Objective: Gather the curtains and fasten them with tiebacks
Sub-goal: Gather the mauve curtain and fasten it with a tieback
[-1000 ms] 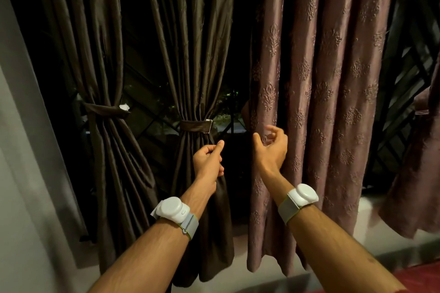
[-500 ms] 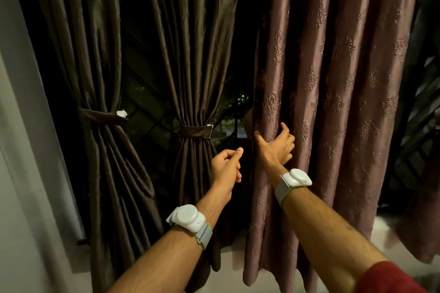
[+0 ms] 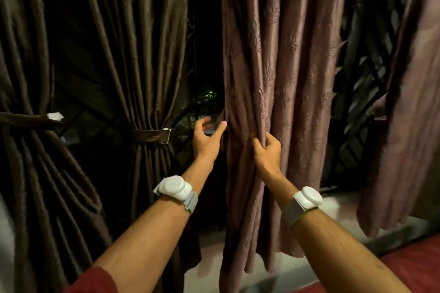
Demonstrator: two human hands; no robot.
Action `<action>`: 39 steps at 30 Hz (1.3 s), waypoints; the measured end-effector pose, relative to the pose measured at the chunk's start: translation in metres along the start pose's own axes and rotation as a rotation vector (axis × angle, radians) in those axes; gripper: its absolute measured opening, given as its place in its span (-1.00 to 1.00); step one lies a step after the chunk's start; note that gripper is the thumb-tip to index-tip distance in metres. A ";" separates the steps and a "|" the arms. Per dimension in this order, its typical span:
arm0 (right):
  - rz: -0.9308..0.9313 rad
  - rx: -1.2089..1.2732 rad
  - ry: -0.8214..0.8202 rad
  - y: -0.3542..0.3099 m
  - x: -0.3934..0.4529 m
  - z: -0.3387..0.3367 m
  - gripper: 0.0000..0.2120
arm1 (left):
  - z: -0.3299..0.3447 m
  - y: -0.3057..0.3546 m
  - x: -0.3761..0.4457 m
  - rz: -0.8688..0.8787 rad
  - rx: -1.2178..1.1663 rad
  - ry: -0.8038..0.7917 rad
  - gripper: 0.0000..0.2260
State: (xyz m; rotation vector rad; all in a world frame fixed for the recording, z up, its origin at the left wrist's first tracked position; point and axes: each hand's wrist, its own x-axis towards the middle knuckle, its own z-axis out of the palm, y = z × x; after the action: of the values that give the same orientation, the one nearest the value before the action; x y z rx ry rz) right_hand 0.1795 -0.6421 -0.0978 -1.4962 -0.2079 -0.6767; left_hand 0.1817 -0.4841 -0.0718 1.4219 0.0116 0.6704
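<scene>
A mauve patterned curtain (image 3: 285, 54) hangs loose in the middle. My right hand (image 3: 267, 152) grips a bunch of its folds at waist height. My left hand (image 3: 207, 138) is open beside the curtain's left edge, fingertips reaching that edge. To the left, a dark brown curtain (image 3: 142, 42) is gathered by a brown tieback (image 3: 152, 136). At the far left another brown curtain (image 3: 21, 54) is bound by its own tieback (image 3: 26, 119).
A second mauve curtain (image 3: 409, 102) hangs at the right, gathered near its left edge. Behind the curtains is a dark window with a metal grille (image 3: 364, 78). A pale sill (image 3: 333, 207) runs below, and a red surface (image 3: 416, 266) lies at bottom right.
My right hand has closed on a bunch of the mauve curtain's folds. My left hand has opened and moved right toward the curtain's left edge. The view has shifted closer.
</scene>
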 end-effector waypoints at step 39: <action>-0.082 -0.007 0.097 -0.053 -0.037 0.074 -0.44 | -0.087 0.045 0.020 0.354 0.075 -0.441 -0.80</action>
State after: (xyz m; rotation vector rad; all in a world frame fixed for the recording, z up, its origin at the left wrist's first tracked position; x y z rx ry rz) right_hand 0.1423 -0.5573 -0.0651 -1.4636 -0.1935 -0.8146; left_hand 0.1445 -0.3972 -0.0388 1.6371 -0.5771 0.6327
